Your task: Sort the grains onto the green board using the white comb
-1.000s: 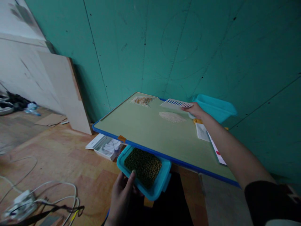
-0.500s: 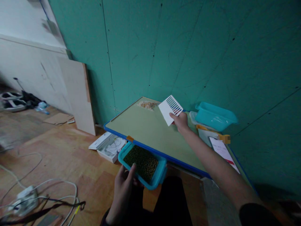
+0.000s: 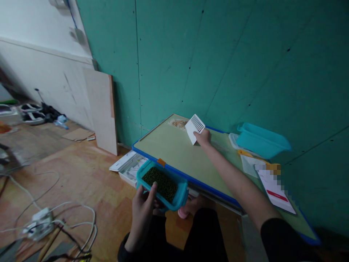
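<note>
My left hand (image 3: 143, 205) grips a blue rectangular container (image 3: 161, 185) full of small green beans, held just below the near edge of a low green table (image 3: 174, 153) with a blue rim. My right hand (image 3: 203, 137) reaches out over the table and pinches a white slotted scraper card (image 3: 194, 127), tilted upright. Just beyond the card a small pile of tan grains (image 3: 179, 123) lies at the table's far corner.
A turquoise tub (image 3: 261, 140) stands on a clear lid at the table's back right, next to papers (image 3: 274, 187). A white open box (image 3: 128, 167) lies on the wooden floor under the table's left edge. Cables and a power strip (image 3: 36, 223) sprawl lower left. A board leans on the wall.
My right hand lifted the white card off the table by the turquoise tub and carried it left toward the tan grain pile. The white grain pile is hidden now. The view has shifted left.
</note>
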`<state>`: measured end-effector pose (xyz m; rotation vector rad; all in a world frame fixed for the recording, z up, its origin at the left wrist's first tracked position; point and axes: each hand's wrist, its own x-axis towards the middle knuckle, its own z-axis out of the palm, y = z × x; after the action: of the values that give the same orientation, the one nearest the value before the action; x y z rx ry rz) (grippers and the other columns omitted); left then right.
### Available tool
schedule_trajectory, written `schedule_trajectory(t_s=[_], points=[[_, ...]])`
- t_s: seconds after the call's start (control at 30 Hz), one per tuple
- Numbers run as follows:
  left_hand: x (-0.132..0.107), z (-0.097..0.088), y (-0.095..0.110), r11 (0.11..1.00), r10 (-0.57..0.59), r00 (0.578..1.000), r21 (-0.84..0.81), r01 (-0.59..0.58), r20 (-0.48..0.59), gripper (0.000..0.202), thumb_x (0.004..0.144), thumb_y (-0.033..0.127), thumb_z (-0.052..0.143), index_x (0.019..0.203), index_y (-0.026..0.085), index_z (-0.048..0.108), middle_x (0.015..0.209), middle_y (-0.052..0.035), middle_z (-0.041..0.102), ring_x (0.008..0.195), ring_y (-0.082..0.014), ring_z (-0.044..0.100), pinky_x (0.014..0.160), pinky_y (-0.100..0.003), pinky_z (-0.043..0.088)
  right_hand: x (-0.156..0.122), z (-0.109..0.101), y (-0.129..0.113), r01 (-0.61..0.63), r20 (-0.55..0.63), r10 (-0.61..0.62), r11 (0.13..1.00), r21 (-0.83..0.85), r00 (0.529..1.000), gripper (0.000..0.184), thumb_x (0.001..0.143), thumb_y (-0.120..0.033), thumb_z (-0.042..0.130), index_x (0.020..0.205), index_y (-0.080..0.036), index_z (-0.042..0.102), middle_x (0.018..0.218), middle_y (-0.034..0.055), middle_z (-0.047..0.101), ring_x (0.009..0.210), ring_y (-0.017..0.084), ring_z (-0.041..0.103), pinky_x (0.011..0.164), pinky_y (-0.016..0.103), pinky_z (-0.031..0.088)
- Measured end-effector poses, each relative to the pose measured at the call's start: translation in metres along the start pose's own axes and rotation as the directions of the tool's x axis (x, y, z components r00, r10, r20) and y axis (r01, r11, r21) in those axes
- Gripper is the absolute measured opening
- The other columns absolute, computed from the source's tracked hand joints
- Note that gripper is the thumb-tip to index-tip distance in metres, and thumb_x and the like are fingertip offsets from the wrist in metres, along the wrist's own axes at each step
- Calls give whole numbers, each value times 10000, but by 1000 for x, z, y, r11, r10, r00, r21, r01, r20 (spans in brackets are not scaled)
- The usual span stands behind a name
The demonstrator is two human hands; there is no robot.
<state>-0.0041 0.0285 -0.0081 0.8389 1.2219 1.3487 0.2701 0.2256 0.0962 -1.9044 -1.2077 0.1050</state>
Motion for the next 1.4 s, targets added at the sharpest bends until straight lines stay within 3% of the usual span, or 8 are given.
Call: schedule_trajectory(t_s=[0.37,0.63,0.93,1.2,1.4], points=[[-3,-10,13,998,-59,998,21,60,-8,503,708,632,792,869,188,618,500,44,617,399,-144,598,393,-210,475,14,12,3,67,17,-69,992,104,997,203,689,-286,700,813,-136,757,877,132,782,835,287,733,760,369,557],[-3,-17,6,994,-101,995,-52,101,1,476,731,582,804,920,184,624,517,41,628,380,-153,592,388,-235,493,21,11,2,165,93,-166,986,25,982,168,723,-291,702,798,-152,760,894,149,786,888,314,738,813,409,559],[-6,-13,11,990,-132,991,-57,132,2,475,718,574,811,925,185,633,498,41,621,377,-165,598,393,-249,511,50,25,11,165,126,-180,978,125,975,222,709,-283,741,874,-137,768,932,134,792,937,317,738,828,393,560],[-7,-9,16,992,-128,991,-23,127,-33,534,663,626,828,900,179,655,493,38,595,376,-151,564,369,-240,477,78,41,20,-6,149,-54,927,375,987,199,650,-198,779,829,-125,731,870,102,774,891,278,727,790,394,570],[-7,-12,6,990,-138,990,-33,137,-27,537,690,629,813,924,176,645,500,43,601,371,-151,572,367,-233,474,93,40,18,-160,266,30,861,483,964,216,633,-141,776,835,-131,701,817,58,751,832,236,714,793,425,584]])
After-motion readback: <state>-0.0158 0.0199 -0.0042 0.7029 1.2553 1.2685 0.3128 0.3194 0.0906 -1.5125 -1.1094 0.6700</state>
